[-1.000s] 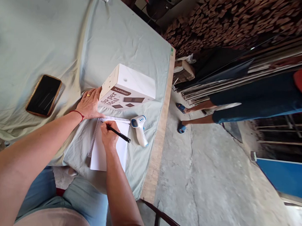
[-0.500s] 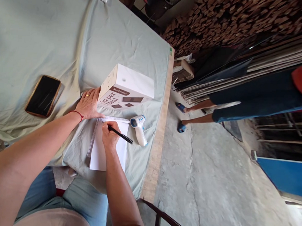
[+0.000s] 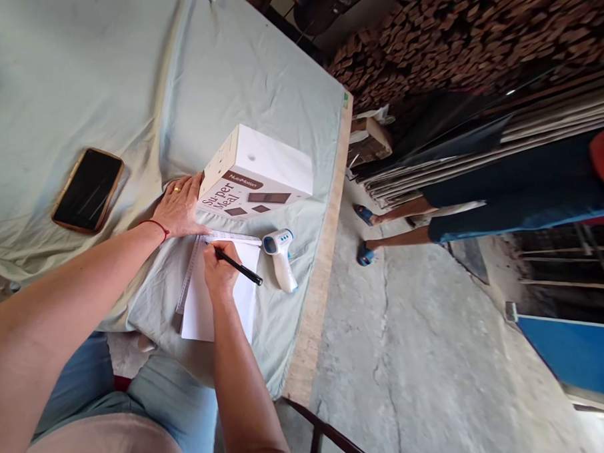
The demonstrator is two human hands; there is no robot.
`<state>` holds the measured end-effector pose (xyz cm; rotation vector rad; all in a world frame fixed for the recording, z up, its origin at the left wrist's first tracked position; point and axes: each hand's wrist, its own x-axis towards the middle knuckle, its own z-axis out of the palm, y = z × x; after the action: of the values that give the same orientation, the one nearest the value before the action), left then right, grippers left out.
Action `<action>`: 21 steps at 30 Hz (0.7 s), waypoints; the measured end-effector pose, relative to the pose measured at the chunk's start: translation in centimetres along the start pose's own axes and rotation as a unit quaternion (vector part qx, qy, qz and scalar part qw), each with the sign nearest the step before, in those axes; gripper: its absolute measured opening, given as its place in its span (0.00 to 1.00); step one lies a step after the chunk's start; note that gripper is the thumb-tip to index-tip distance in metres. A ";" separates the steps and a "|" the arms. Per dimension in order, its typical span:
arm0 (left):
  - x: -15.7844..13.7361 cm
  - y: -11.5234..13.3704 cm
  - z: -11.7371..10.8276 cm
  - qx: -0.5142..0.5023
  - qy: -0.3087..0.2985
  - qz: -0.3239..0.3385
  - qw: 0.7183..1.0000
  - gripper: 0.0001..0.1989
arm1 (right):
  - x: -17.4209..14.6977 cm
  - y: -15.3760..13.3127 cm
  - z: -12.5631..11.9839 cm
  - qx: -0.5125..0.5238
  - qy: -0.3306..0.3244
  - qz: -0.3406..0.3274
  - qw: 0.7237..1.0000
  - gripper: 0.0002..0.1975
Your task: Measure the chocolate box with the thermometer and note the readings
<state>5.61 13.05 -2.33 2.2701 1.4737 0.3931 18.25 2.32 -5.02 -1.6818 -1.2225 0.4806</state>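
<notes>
A black pen [image 3: 244, 271] is gripped in my right hand [image 3: 221, 268], which rests on the upper part of a white notebook page [image 3: 198, 319]. My left hand [image 3: 180, 208] lies flat with fingers stretched, its thumb at the notebook's top edge and its fingertips beside a white box [image 3: 275, 162] printed "NutriMotion Super Meal". Right of the notebook lies a white and blue infrared thermometer [image 3: 282, 259]. The pen's tip is hard to make out behind my fingers.
A smartphone [image 3: 87, 189] in a brown case lies on the pale green cloth [image 3: 109, 58] at left. The table's wooden edge [image 3: 310, 320] runs along the right. Beyond it a person in blue sandals [image 3: 365, 254] stands on the concrete floor, near stacked firewood [image 3: 440, 39].
The whole view has shifted slightly. My right hand still holds the pen on the page, with the pen's angle barely altered; my left hand stays in place.
</notes>
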 end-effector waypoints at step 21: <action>0.1 0.0 0.1 0.008 0.003 0.000 1.000 0.64 | 0.1 0.3 0.0 -0.012 0.008 -0.003 1.000 0.06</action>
<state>5.68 13.14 -2.43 2.2827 1.4836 0.3895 18.39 2.39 -5.23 -1.6976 -1.2261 0.4503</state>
